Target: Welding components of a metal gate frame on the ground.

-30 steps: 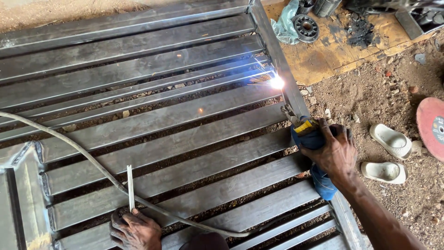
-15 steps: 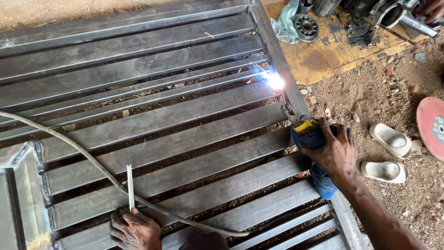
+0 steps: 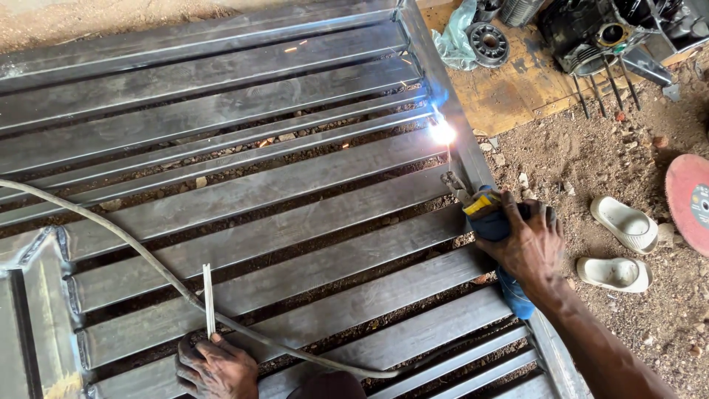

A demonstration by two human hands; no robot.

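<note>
My right hand (image 3: 526, 244) is clenched around the blue-and-yellow electrode holder (image 3: 493, 229), fingers wrapped over its insulated grip, with the metal clamp end angled up toward the arc (image 3: 442, 133) flaring white where a slat meets the side rail of the steel gate frame (image 3: 295, 185). I'd judge the holder light but stiff, and safest taken by the rubbery blue handle, well back from the bare clamp (that end will be hot). My left hand (image 3: 216, 366) rests low on the slats, pinching a thin straight welding rod (image 3: 208, 299) that stands nearly upright from the fingers; it looks rigid, light, with a chalky coating that would chip if bent. A pale cable (image 3: 133, 244) curves across the slats from the left edge and passes just beside that hand.

The frame itself is flat rectangular steel tubing, dull grey and streaked, laid on bare earth; I'd reckon it heavy and unyielding, its edges sharp. Right of the rail, on the dirt, lie two cream sandals (image 3: 624, 222), a reddish grinding disc (image 3: 690, 199) at the edge, and further up a greasy engine block (image 3: 591, 37) and a bearing (image 3: 487, 41) on a stained wooden board (image 3: 509, 96).
</note>
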